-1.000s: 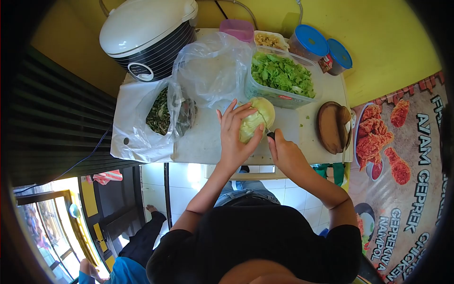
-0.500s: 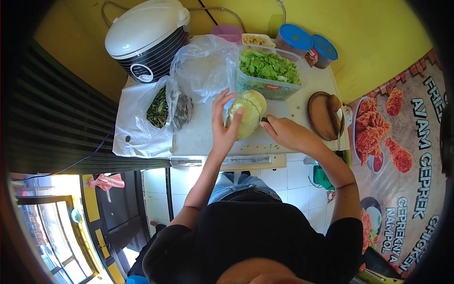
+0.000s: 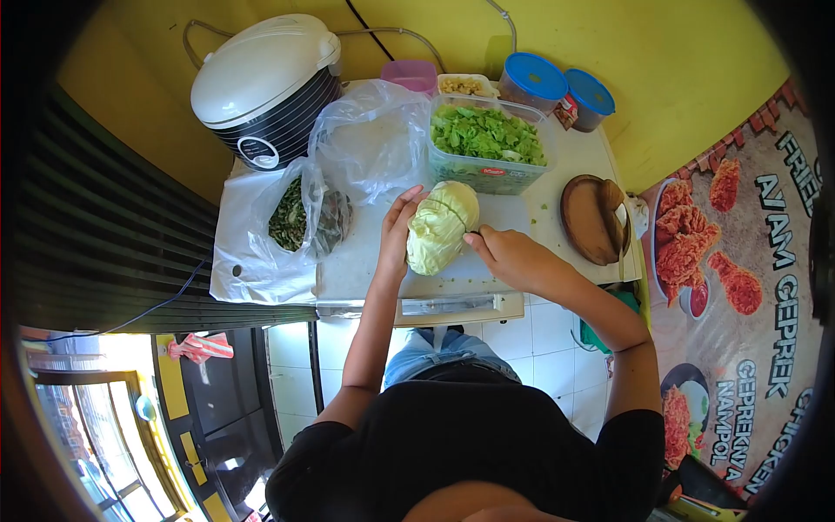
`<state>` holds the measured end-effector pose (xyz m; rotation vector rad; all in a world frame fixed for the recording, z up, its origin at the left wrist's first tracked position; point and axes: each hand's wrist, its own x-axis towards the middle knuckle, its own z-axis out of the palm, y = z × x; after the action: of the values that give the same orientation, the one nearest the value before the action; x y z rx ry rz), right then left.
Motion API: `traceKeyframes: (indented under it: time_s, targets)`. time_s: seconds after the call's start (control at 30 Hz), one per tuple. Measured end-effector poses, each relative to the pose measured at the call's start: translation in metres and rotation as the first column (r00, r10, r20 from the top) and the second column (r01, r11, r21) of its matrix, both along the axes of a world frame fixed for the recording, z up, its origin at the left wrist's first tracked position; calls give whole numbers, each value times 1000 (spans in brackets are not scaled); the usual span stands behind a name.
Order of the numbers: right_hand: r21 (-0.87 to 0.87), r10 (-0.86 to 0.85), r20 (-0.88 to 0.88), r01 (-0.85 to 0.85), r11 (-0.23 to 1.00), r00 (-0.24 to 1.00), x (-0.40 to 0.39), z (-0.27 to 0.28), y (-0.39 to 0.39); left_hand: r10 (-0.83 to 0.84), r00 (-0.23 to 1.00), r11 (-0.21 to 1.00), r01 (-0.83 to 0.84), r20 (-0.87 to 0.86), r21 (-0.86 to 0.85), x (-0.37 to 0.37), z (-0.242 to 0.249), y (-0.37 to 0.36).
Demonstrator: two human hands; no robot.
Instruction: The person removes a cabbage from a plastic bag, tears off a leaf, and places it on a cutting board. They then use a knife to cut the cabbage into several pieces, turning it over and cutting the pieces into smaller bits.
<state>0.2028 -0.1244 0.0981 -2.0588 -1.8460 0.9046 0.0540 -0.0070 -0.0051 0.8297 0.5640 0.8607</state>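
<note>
The left hand has slipped from atop the cabbage over the counter to cup its side, leaving me a plain view of the cut beside the knife the right hand grips.

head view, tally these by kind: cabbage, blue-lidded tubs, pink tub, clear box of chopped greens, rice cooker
cabbage: 1
blue-lidded tubs: 2
pink tub: 1
clear box of chopped greens: 1
rice cooker: 1
total: 6
</note>
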Motion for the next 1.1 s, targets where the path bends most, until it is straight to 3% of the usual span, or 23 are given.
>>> traceKeyframes:
  time_s: [0.3,0.37,0.4,0.53,0.6,0.83,0.9,0.93,0.97,1.03,1.07,1.1]
  targets:
    - [-73,64,-1,-64,995,998,5,8,10,55,998,997,-54,25,-56,5,-17,-1]
    - [-94,56,-26,-58,994,998,7,10,10,179,978,969,-193,105,152,8,-20,-6]
    - [-105,42,-48,-46,993,998,8,9,11,135,990,945,-143,47,294,4,-17,-9]
    - [-150,22,-95,-36,988,995,10,0,10,139,990,944,-128,-14,302,3,-12,-13]
    - [-93,10,-243,-33,995,970,16,-11,8,140,990,951,-132,-8,278,4,-12,-13]
    - [-182,-46,-281,-7,983,959,24,-13,3,198,976,935,-163,-85,315,5,9,-19]
    - [-69,12,-317,-35,997,948,28,-19,8,385,886,821,-201,-259,534,3,26,-18]
    - [-64,13,-316,-35,997,949,30,-19,9,466,863,717,-239,-195,655,6,37,-17]
    - [-45,43,-307,-59,997,951,30,-19,11,468,862,713,-238,-194,660,7,50,-18]
    - [-19,74,-306,-84,996,949,28,-17,14,458,805,489,128,-378,863,8,74,-22]
    - [-55,71,-280,-89,994,957,25,-12,15,564,732,364,195,-383,911,15,78,-24]
    - [-93,67,-255,-93,991,965,24,-6,15,564,730,360,203,-386,910,19,76,-25]
